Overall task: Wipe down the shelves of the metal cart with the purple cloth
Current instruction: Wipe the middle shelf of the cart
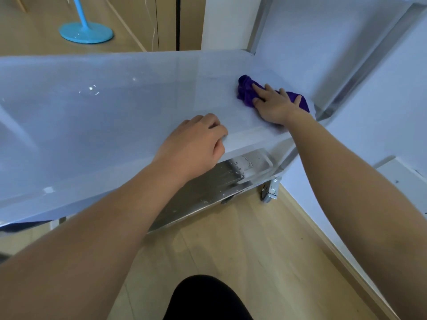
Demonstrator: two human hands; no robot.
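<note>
The metal cart's top shelf (104, 116) is a wide shiny sheet that fills the middle of the view. On its far right corner lies the crumpled purple cloth (246, 88). My right hand (275, 105) presses flat on the cloth, fingers spread over it. My left hand (196, 144) rests on the shelf's near edge with its fingers curled over the rim. A lower shelf (208, 190) shows beneath, wet with drops.
A caster wheel (269, 192) stands on the wooden floor at the cart's right corner. A white wall (381, 112) runs close along the right. A blue stand base (85, 33) sits on the floor at the back left. My dark knee (205, 299) is at the bottom.
</note>
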